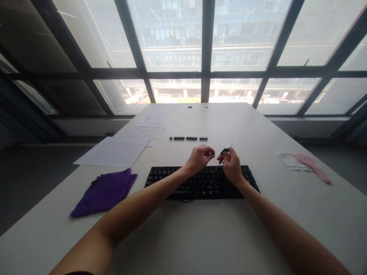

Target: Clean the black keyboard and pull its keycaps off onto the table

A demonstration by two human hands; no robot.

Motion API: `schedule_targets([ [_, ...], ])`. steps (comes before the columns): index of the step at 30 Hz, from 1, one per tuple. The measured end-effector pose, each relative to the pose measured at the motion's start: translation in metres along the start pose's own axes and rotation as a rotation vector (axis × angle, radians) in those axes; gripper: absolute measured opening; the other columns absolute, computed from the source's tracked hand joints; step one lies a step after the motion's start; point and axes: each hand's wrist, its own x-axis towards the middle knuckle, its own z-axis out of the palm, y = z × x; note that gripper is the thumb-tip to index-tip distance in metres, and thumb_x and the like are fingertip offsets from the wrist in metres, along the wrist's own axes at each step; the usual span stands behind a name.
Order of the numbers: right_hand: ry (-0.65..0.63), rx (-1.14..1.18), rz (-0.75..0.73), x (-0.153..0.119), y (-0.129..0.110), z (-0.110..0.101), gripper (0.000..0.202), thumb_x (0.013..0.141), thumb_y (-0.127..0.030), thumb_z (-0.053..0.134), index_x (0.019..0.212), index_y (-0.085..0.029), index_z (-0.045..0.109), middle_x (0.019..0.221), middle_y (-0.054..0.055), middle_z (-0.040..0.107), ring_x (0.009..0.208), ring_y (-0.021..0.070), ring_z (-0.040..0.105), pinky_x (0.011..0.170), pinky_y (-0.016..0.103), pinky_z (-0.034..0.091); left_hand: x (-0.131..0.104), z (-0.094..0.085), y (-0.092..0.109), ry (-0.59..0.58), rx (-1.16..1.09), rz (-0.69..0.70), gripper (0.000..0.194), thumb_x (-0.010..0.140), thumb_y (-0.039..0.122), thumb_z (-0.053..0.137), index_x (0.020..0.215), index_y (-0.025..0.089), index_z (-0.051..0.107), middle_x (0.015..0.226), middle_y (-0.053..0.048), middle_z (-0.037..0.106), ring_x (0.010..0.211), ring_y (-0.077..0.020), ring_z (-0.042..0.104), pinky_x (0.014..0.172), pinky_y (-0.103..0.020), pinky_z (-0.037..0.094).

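A black keyboard (197, 183) lies across the white table, partly hidden under both forearms. Over its far edge, my left hand (199, 157) is closed, pinching a small black keycap (212, 154) between thumb and fingertips. Just to its right, my right hand (230, 162) has its fingers wrapped round a small tool (225, 151) with a black handle and thin wire ends that point away and toward the left hand. The hands are close but apart. Beyond them, several black keycaps (191, 138) stand in a broken row on the table.
White paper sheets (114, 151) spread over the left side of the table (200, 236). A folded purple cloth (104, 193) lies nearer at the left. On the right are a pink brush-like object (311, 164) and a white cloth (288, 161). Windows stand behind the far edge.
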Motion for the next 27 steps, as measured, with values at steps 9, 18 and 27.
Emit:
schedule_targets([
  [9, -0.001, 0.023, 0.026, 0.0, 0.002, 0.001, 0.015, 0.099, -0.033, 0.04, 0.09, -0.023, 0.047, 0.073, 0.001, 0.066, 0.058, 0.0157, 0.059, 0.06, 0.029, 0.047, 0.069, 0.028, -0.071, -0.174, 0.306, -0.062, 0.012, 0.082, 0.013, 0.067, 0.084, 0.018, 0.077, 0.083, -0.005, 0.074, 0.078, -0.0184, 0.066, 0.08, -0.031, 0.053],
  [18, -0.017, 0.043, 0.039, 0.001, 0.002, 0.002, 0.014, 0.098, -0.032, 0.041, 0.09, -0.023, 0.048, 0.072, 0.001, 0.065, 0.058, 0.0156, 0.059, 0.062, 0.029, 0.047, 0.099, 0.041, -0.098, -0.12, 0.436, 0.013, 0.013, 0.083, 0.019, 0.065, 0.087, 0.019, 0.077, 0.113, -0.009, 0.065, 0.115, -0.0278, 0.048, 0.105, -0.044, 0.04],
  [27, -0.037, 0.029, 0.031, 0.001, 0.002, 0.001, 0.018, 0.099, -0.033, 0.043, 0.086, -0.023, 0.051, 0.074, 0.001, 0.065, 0.06, 0.0155, 0.059, 0.062, 0.028, 0.046, 0.099, 0.05, -0.113, 0.01, 0.439, -0.052, 0.015, 0.083, 0.017, 0.066, 0.094, 0.021, 0.075, 0.117, -0.009, 0.059, 0.115, -0.029, 0.043, 0.106, -0.043, 0.039],
])
